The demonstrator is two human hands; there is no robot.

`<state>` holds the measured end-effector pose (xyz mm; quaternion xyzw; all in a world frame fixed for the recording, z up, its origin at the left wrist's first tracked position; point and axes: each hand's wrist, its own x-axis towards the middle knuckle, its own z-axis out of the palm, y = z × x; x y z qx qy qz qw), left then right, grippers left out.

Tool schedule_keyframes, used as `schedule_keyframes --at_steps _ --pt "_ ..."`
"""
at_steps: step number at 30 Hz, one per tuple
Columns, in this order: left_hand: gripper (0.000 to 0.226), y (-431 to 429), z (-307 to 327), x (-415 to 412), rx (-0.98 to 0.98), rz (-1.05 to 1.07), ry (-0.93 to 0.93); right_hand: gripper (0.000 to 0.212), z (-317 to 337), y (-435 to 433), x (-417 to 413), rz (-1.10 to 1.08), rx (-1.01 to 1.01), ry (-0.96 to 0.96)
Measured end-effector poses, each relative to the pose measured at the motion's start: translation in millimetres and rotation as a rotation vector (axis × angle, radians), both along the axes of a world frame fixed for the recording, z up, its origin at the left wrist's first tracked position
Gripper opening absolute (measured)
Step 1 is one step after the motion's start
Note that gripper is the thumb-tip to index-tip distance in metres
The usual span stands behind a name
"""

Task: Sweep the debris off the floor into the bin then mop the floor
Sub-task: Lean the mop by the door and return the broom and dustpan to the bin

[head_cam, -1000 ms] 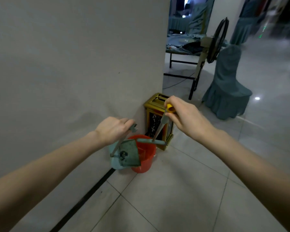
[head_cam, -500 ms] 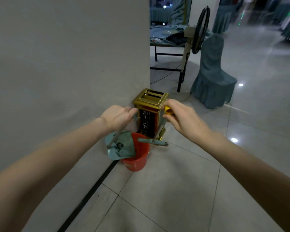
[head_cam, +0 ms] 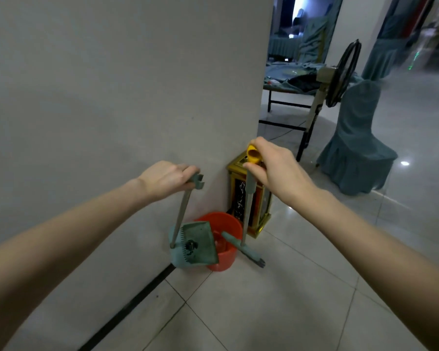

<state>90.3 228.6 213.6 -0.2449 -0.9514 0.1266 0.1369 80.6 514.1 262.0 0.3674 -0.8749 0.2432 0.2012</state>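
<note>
My left hand (head_cam: 166,179) grips the top of a long grey handle whose teal dustpan (head_cam: 195,245) hangs by the wall, with a dark clump of debris inside it. My right hand (head_cam: 273,168) grips the yellow-capped top of a broom handle. The teal broom head (head_cam: 243,249) hangs just above the tiled floor. A red bucket (head_cam: 223,249) stands on the floor against the wall, between and partly behind the dustpan and broom. Behind it at the wall corner stands a gold-framed bin (head_cam: 249,206), its top partly hidden by my right hand.
A grey wall (head_cam: 112,97) fills the left. A standing fan (head_cam: 337,77), a chair in a teal cover (head_cam: 357,143) and a dark-framed table (head_cam: 289,92) stand beyond the corner. Glossy light floor tiles (head_cam: 276,300) spread to the right and front.
Both hands have risen, lifting dustpan and broom higher. The broom head has swung down from lying across the red bucket to its right side. The view has come closer.
</note>
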Motion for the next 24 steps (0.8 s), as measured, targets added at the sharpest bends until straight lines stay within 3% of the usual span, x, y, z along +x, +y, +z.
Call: schedule_keyframes --at_steps 7,14,24 --pt "0.033 -18 3 39 -0.020 0.194 -0.052 0.033 16 -43 0 0.057 -0.090 0.027" --pt "0.025 -40 -26 68 -0.128 0.206 -0.063 0.035 -4 -80 7 0.068 -0.155 0.033" --pt "0.019 -101 -91 58 -0.071 0.302 -0.113 0.041 -33 -171 -3 0.048 -0.273 -0.419"
